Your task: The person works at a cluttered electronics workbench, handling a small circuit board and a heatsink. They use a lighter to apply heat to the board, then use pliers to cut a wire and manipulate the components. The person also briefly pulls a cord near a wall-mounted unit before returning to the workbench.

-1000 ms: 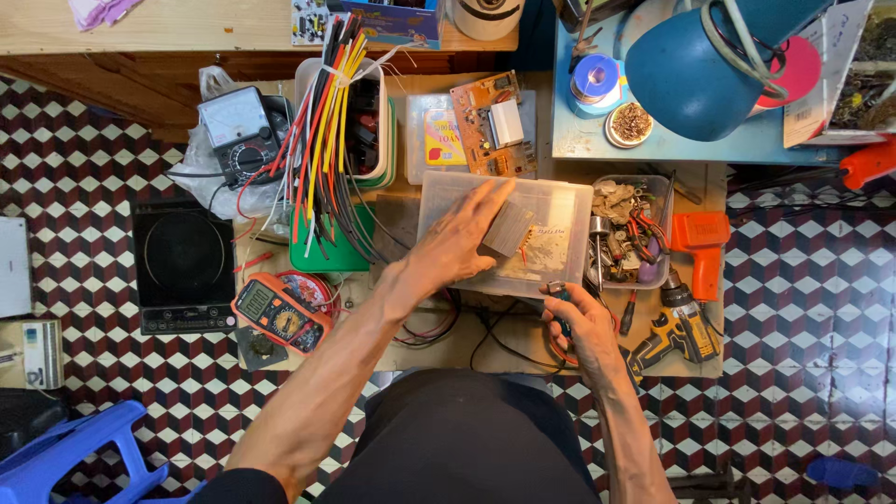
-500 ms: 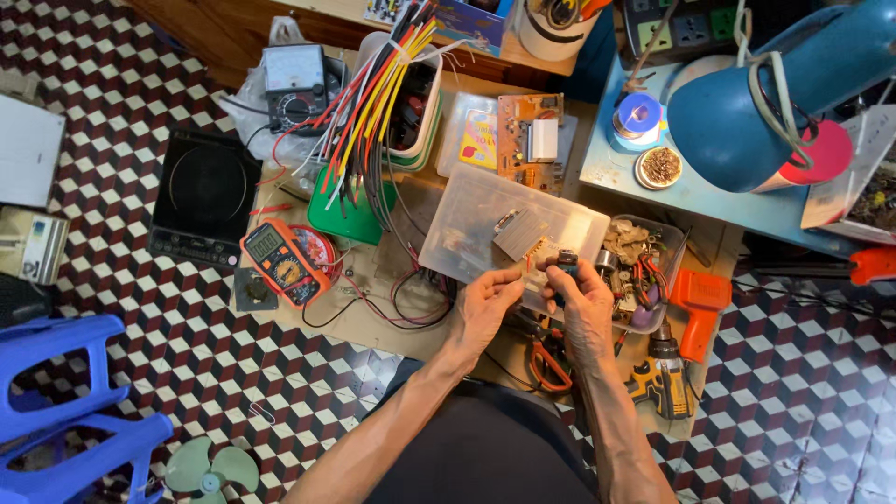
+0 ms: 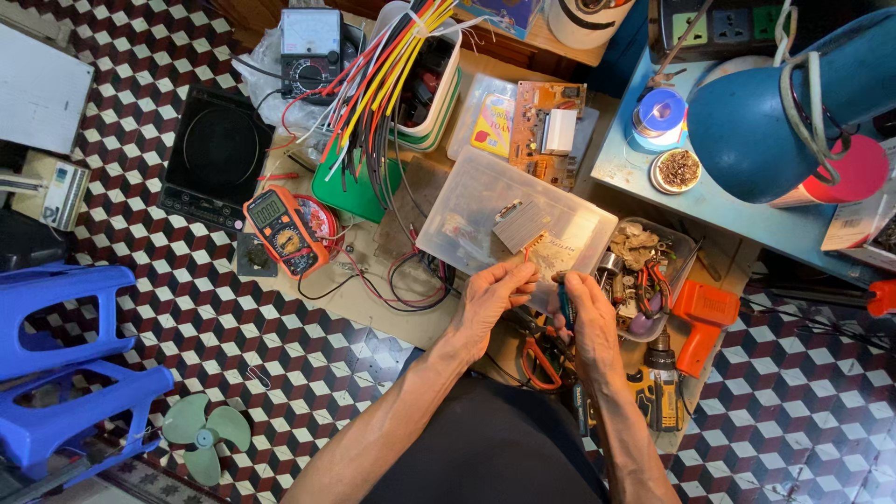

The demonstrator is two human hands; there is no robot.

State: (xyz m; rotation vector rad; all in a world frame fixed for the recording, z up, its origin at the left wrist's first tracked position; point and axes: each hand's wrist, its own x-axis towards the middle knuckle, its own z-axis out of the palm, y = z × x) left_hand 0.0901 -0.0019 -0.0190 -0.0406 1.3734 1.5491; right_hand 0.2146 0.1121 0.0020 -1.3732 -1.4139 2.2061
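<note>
Evidently a small part [image 3: 528, 254] is pinched in the left hand [image 3: 493, 297] fingers, beside the clear box [image 3: 467, 219] on the worktop [image 3: 373, 299] — the right hand [image 3: 583, 313] is closed on a blue-handled tool [image 3: 565, 306]; steady, fine alignment seems needed.

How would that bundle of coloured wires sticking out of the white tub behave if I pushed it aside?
The coloured wires would probably flex rather than move as one: they are long, thin strands fanning out loosely. They look light, so the white tub likely stays put. Loose ends may drag across the green tray and the orange multimeter nearby.
</note>
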